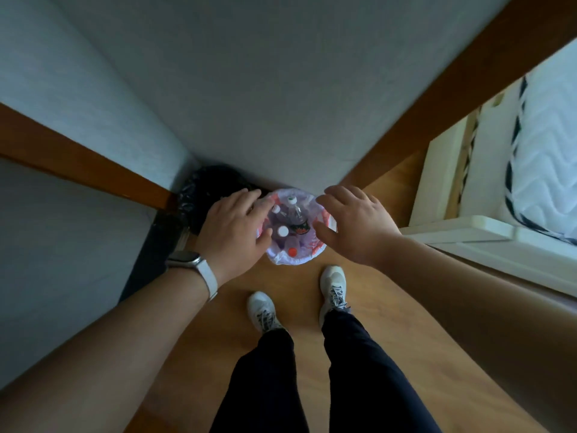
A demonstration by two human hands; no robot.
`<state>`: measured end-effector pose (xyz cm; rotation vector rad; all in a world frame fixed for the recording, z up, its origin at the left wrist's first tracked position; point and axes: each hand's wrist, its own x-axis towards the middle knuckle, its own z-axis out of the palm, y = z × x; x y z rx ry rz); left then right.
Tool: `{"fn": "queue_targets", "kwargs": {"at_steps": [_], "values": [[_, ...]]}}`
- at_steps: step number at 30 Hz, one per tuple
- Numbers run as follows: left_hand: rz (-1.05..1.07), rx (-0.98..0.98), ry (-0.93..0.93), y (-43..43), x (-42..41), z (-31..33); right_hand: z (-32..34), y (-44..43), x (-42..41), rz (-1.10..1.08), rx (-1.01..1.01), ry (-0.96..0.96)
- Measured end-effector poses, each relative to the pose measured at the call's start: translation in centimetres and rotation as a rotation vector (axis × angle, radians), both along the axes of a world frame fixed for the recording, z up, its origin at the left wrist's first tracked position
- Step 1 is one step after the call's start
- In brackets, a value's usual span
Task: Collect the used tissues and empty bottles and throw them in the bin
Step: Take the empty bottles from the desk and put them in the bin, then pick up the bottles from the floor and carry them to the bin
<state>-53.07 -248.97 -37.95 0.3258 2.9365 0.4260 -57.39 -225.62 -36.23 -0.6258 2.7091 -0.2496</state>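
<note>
A small bin [282,259] lined with a pale purple bag stands on the wooden floor in the room's corner, straight below me. Several plastic bottles [292,215] stand inside it, with white caps and one red cap [292,252]. My left hand [237,228] hovers over the bin's left rim, fingers spread, holding nothing. My right hand [354,221] hovers over the right rim, also open and empty. No tissues are visible.
A black bag [209,190] sits in the corner left of the bin. Grey walls with a brown wooden strip meet behind it. A white bed frame [462,232] and mattress stand at the right. My two feet [296,301] stand on the floor just before the bin.
</note>
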Motion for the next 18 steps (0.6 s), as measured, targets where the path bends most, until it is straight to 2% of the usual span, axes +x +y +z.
{"fn": "queue_targets", "kwargs": {"at_steps": [5,9,18], "values": [[-0.021,0.016,0.069,-1.0,2.0,7.8,8.4,0.6,3.3,0.004,0.035,0.074],[-0.101,-0.003,0.088,-1.0,3.2,12.4,13.5,1.5,5.6,-0.075,0.073,0.118],[-0.24,-0.049,0.22,2.2,1.9,21.0,21.9,5.7,8.3,-0.19,0.104,0.23]]}}
